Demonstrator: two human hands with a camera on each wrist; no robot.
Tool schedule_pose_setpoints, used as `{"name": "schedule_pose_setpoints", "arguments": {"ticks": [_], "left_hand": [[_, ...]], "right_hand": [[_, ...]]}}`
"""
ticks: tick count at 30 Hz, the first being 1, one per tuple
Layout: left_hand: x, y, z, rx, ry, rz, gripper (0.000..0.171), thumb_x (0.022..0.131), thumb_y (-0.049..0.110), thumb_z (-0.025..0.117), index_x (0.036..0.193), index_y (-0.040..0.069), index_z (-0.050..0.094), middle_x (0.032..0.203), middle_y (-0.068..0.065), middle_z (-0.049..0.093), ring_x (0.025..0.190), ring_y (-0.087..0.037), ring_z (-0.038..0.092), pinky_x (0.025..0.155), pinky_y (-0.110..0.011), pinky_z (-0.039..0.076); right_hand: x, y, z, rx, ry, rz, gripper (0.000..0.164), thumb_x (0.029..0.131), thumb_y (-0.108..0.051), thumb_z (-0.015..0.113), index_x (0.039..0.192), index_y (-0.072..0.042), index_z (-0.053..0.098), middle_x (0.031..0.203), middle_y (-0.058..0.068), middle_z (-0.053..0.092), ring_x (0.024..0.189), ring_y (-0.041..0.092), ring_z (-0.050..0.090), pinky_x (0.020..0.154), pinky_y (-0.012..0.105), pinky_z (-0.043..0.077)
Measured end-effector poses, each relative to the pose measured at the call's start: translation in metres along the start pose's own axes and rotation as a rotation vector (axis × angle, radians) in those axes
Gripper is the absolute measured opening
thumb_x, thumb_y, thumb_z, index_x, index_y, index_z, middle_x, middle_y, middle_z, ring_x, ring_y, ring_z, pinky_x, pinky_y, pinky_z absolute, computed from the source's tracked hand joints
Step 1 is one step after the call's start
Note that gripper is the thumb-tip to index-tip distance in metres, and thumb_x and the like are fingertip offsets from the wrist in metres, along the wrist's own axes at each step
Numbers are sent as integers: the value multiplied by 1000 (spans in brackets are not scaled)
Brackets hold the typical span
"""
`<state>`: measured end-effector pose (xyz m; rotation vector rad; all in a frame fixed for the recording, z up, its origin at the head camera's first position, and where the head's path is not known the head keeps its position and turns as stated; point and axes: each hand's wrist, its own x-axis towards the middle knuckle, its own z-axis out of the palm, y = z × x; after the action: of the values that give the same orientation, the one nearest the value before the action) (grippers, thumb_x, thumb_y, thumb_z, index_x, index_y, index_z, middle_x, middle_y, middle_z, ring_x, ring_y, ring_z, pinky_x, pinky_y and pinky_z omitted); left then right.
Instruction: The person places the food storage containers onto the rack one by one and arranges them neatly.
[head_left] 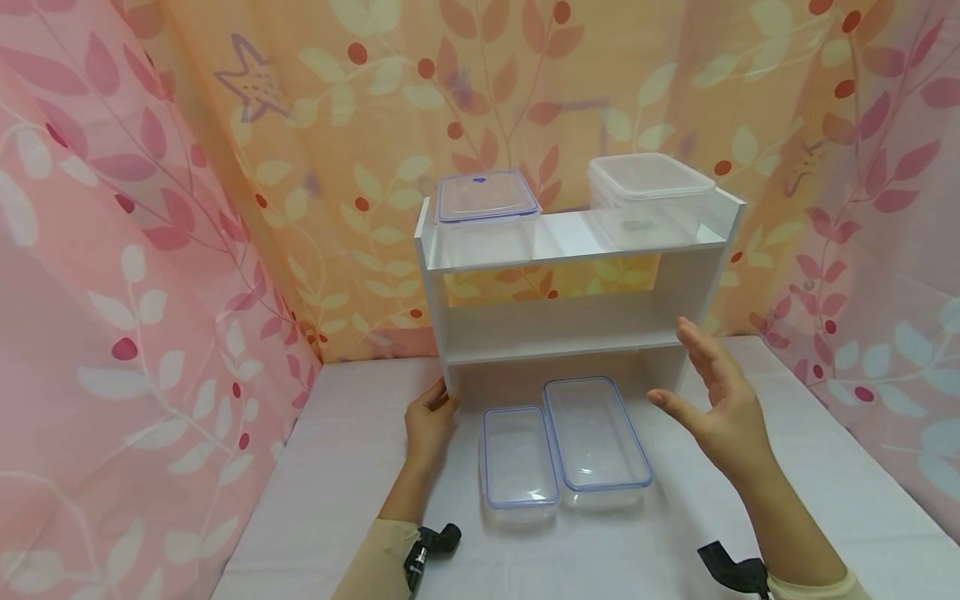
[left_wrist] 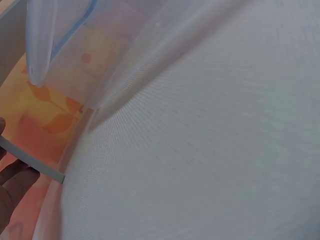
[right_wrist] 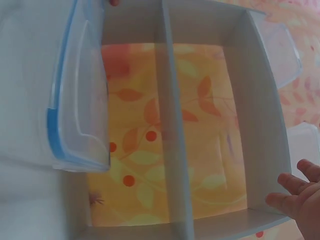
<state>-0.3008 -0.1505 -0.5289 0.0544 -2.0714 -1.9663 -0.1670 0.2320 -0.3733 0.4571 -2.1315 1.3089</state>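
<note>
A white two-tier shelf [head_left: 547,329] stands on the table. My left hand [head_left: 430,427] holds the lower end of its left side panel; in the left wrist view the panel edge [left_wrist: 35,164] lies between the thumb and fingers [left_wrist: 21,181]. My right hand [head_left: 726,421] is beside the shelf's right side, thumb and fingers spread, holding nothing. In front of the shelf, two clear containers with blue-rimmed lids lie side by side: a smaller one [head_left: 521,458] on the left and a larger one [head_left: 597,433] on the right.
On the shelf's top board sit a clear container with a blue-rimmed lid [head_left: 487,200] at left and a taller one with a whitish lid [head_left: 651,196] at right. A white cloth [head_left: 337,467] covers the table. Patterned curtains [head_left: 360,167] hang behind and at both sides.
</note>
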Motion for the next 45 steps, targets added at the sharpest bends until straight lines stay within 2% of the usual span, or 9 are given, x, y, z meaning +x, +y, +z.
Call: {"name": "schedule_pose_setpoints", "arguments": {"ticks": [9,14,19,29,31,36,39,43,45], "left_hand": [[0,0,0,1,-4,24,47,91,8,76,137,11,66,135,-15,66,117,-28,69,78,-22,58],[0,0,-1,31,-6,50,48,91,9,77,137,9,65,134,-11,68,116,-28,70,84,-23,58],[-1,0,-2,45,-7,44,48,91,9,77,137,11,65,135,-7,68,116,-27,70,87,-25,58],[-2,0,-2,46,-10,36,48,91,11,78,138,13,65,134,-12,68,116,-27,70,86,-23,57],[-2,0,-2,44,-8,40,48,92,12,77,138,13,65,135,-11,68,116,-27,70,85,-26,57],[-3,0,-2,32,-13,19,48,93,9,75,140,11,62,138,-13,65,118,-30,68,87,-43,60],[-5,7,-2,36,-19,16,48,93,6,73,140,8,62,137,-15,65,118,-31,68,85,-36,60],[-4,6,-2,38,-13,33,47,92,5,74,138,7,63,135,-13,66,117,-31,69,78,-21,57],[-1,1,-2,32,-16,29,47,93,7,75,139,9,63,137,-12,66,118,-31,68,77,-25,58]], "right_hand": [[-18,14,7,24,-37,17,98,73,16,84,157,-13,41,163,7,39,149,4,35,115,11,28],[-30,25,14,18,-75,24,100,74,11,85,158,-19,40,164,7,36,149,3,33,115,10,27],[-45,35,22,2,-114,36,99,76,5,86,158,-21,38,165,7,35,149,-1,31,113,6,25],[-67,49,30,-6,-139,87,98,77,-1,88,159,-24,37,166,4,34,147,-7,29,111,4,24],[-71,52,31,-15,-149,102,98,78,-3,87,159,-25,37,166,3,33,146,-9,28,111,3,24],[-79,60,32,-21,-175,103,98,79,-4,87,160,-24,35,166,7,32,147,-9,26,111,3,23],[-83,65,34,-15,-185,102,98,79,-4,87,160,-24,35,167,9,32,147,-9,26,111,3,22],[-87,72,36,-9,-198,118,98,80,-6,87,160,-24,34,167,12,30,146,-11,25,111,3,22],[-89,75,37,-13,-209,128,98,81,-8,87,161,-25,33,167,12,30,146,-12,25,111,2,22]]}}
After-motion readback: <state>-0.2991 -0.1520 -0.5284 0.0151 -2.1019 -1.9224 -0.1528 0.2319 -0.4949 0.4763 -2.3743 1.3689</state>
